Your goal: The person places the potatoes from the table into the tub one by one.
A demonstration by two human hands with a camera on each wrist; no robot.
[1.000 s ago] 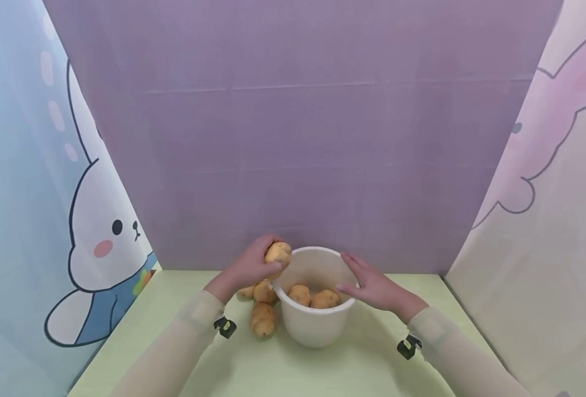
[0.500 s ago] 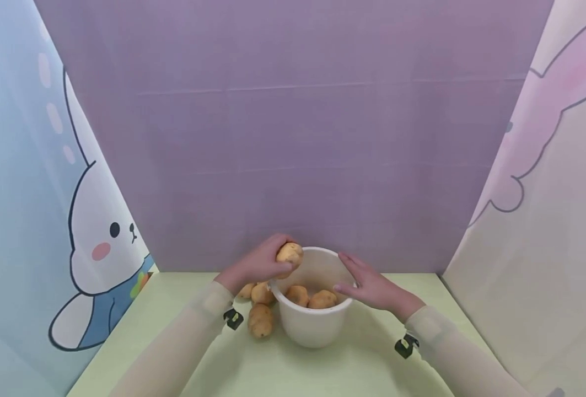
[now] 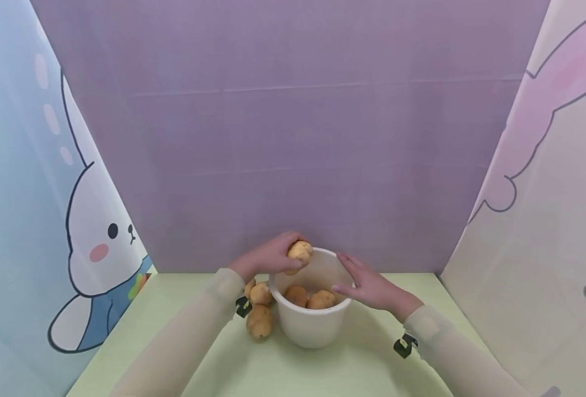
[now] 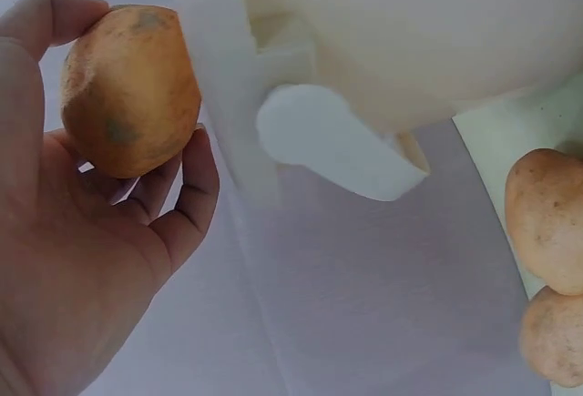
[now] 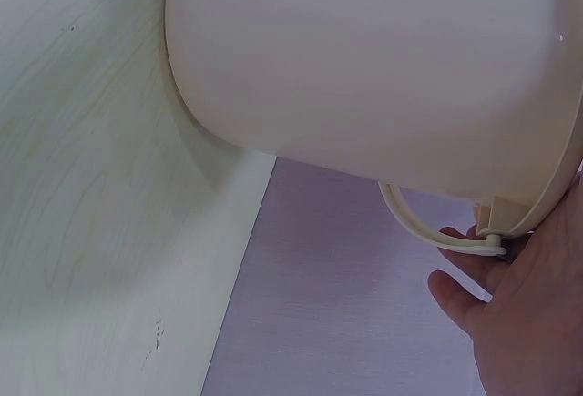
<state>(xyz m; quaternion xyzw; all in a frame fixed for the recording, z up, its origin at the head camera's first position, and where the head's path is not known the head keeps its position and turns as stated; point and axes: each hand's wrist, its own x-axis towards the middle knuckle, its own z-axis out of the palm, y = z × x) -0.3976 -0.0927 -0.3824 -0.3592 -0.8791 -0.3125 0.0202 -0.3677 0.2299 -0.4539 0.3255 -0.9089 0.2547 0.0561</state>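
You can read no text, label, brand, number or sign in your three views: none on the bucket, the printed sheet at left, or the counter, whose tiny dark marks stay illegible.

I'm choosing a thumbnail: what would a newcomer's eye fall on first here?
Probably the potato the left hand grips at the mouth of the white bucket, with the right hand at its right rim. The large cartoon rabbit, left in the head view, would likely compete.
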